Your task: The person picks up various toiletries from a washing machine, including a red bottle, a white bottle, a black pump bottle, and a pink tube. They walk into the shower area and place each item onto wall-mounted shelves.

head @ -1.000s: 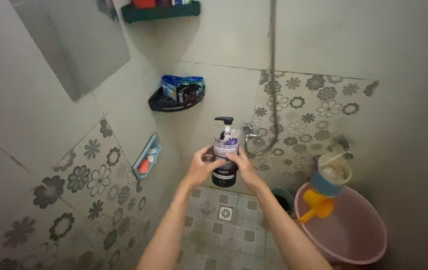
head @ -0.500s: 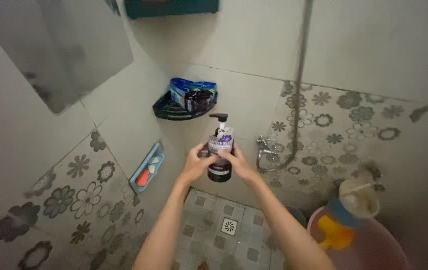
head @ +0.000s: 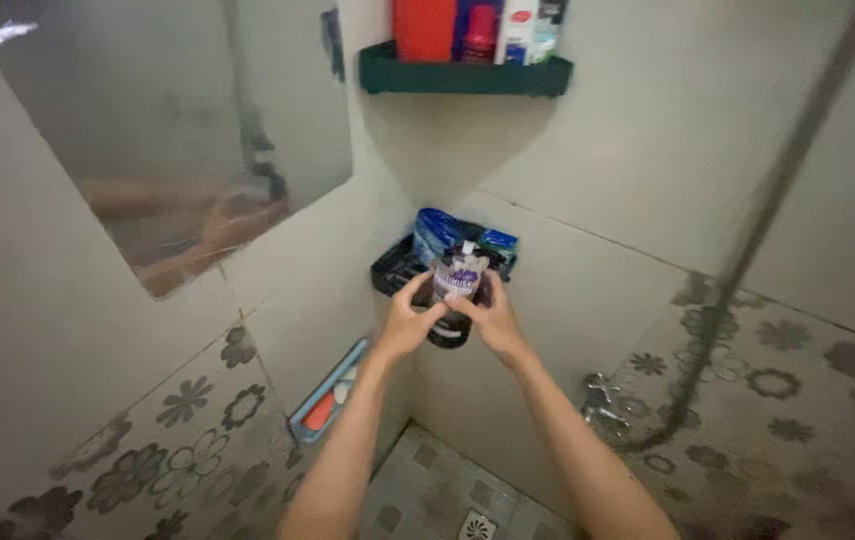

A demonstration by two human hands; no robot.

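I see my left hand (head: pixel 410 322) and right hand (head: pixel 488 318) both gripping 1 dark pump bottle (head: pixel 455 300) against the black corner shelf (head: pixel 395 272).

Dark pump bottle (head: pixel 456 300) with pale label, upright, just before the black corner shelf (head: pixel 391 272).

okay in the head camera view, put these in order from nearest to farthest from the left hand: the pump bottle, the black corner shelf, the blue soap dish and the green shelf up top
1. Pump bottle, held in the left hand.
2. Black corner shelf, just behind the bottle.
3. Blue soap dish, lower left on the wall.
4. Green shelf, high above.
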